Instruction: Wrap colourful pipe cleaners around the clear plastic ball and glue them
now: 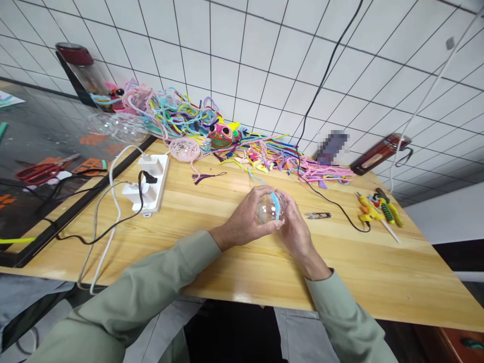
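Observation:
A clear plastic ball (266, 207) is held between my two hands over the middle of the wooden table. Around it runs a light blue pipe cleaner (277, 205), its loose end trailing off toward the back. My left hand (244, 217) grips the ball's left side, with the thumb along the bottom. On the right side, my right hand (297, 227) is curled against the ball, and its fingers are partly hidden behind it. Small thread snips (318, 216) lie just right of my right hand.
Along the wall lies a heap of coloured pipe cleaners (181, 113). A white power strip (161, 184) with cables sits left. At right are a yellow glue gun (368, 212), pliers (391, 209) and a red flask (380, 154). Red scissors (41, 172) lie far left.

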A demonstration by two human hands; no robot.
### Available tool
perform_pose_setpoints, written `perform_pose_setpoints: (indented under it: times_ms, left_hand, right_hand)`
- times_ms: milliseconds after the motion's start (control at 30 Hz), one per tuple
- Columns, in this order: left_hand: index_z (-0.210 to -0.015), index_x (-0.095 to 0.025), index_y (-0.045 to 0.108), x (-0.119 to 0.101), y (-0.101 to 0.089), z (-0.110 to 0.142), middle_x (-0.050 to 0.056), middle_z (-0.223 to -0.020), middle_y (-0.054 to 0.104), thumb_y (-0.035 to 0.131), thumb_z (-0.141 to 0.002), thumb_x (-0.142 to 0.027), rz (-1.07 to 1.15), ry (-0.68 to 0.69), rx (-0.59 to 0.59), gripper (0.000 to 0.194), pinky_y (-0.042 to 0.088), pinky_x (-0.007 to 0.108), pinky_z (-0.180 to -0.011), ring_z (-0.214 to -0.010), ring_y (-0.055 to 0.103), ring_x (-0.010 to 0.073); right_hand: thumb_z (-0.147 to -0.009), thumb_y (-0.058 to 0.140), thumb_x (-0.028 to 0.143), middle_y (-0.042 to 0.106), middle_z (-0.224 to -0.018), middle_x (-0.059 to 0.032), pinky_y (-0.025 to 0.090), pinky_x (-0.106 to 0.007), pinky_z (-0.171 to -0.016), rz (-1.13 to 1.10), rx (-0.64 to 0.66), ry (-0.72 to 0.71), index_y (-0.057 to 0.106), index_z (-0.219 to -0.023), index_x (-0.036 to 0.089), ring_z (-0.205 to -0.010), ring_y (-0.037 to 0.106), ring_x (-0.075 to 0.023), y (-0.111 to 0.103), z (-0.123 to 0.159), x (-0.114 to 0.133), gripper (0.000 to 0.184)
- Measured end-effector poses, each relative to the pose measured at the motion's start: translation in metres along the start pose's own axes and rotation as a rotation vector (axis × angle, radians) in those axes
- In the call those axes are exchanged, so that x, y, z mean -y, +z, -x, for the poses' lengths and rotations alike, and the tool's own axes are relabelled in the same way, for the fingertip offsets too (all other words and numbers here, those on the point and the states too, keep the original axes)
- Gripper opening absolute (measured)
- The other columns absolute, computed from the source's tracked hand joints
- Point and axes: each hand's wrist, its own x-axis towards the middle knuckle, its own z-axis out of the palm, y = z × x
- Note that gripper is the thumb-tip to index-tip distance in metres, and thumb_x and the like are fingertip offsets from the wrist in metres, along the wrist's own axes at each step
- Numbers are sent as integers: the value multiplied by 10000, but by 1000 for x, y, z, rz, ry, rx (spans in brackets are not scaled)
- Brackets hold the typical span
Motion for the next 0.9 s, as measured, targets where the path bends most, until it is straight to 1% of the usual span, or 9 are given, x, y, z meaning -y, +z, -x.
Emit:
perform_pose_setpoints:
  times_ms: [133, 233, 367, 433, 567, 633, 700, 800, 900]
  left_hand:
    - [-1576, -200, 519, -3, 1, 0, 242, -1624, 616, 875, -974, -506, 60, -22, 5, 763, 490, 623, -1369, -1590, 606, 416]
    - [-1572, -205, 542, -5, 1, 0, 238, -1641, 615, 894, -955, -503, 90, -69, 7, 770, 468, 625, -1386, -1613, 587, 423]
    - [-1562, -211, 564, -6, -1, -1, 234, -1649, 624, 911, -941, -504, 97, -112, 9, 770, 471, 617, -1385, -1617, 587, 424]
    - [-1556, -201, 567, -6, -2, -2, 235, -1624, 642, 909, -944, -495, 88, -93, 11, 760, 490, 608, -1368, -1583, 618, 418]
    - [-1557, -201, 562, -6, -5, -4, 226, -1600, 660, 904, -951, -444, 67, 18, 18, 737, 510, 589, -1352, -1549, 647, 402]
    - [-1576, -217, 546, -5, -6, -4, 219, -1613, 656, 903, -952, -418, 52, 53, 25, 746, 513, 592, -1352, -1555, 645, 397]
    - [-1591, -226, 529, -4, -6, -4, 226, -1649, 629, 903, -954, -410, 36, 77, 21, 760, 494, 614, -1368, -1596, 611, 405]
    - [-1583, -232, 526, -2, -6, -2, 236, -1667, 607, 906, -954, -428, 29, 83, 11, 760, 471, 638, -1382, -1627, 577, 415]
    - [-1548, -234, 554, -6, -5, -1, 223, -1611, 648, 943, -911, -452, 83, 13, 7, 778, 475, 624, -1369, -1575, 617, 410]
  right_hand:
    - [-914, 810, 865, 759, -1566, -93, 529, -555, -1315, 5, -2, -16, 738, -1409, 331, -1511, 671, -357, -3, -1, -1, 732]
    - [-909, 812, 865, 762, -1548, -103, 523, -555, -1316, 25, -2, -17, 732, -1410, 321, -1502, 674, -358, -5, -2, -3, 744]
    - [-913, 795, 874, 736, -1593, -111, 516, -550, -1323, 56, 1, -11, 698, -1444, 318, -1524, 662, -359, -5, -2, -6, 775]
    - [-918, 783, 877, 724, -1607, -114, 525, -545, -1312, 63, 5, -19, 681, -1465, 321, -1530, 657, -361, -5, -1, -6, 787]
    - [-954, 740, 868, 701, -1636, -116, 495, -557, -1341, 109, 22, -69, 657, -1524, 323, -1576, 621, -371, -5, 2, -5, 793]
    - [-956, 743, 858, 689, -1660, -119, 465, -570, -1370, 126, 22, -87, 652, -1539, 316, -1604, 601, -380, -5, 4, -3, 801]
    - [-953, 751, 854, 680, -1681, -124, 443, -579, -1391, 133, 19, -93, 652, -1542, 310, -1626, 586, -385, -4, 5, 0, 808]
    - [-968, 743, 841, 678, -1694, -121, 436, -579, -1401, 155, 13, -95, 650, -1547, 311, -1637, 583, -377, -2, 8, 4, 790]
    - [-978, 737, 837, 660, -1723, -111, 432, -573, -1406, 167, 23, -99, 646, -1569, 318, -1649, 573, -366, -2, 9, 4, 791]
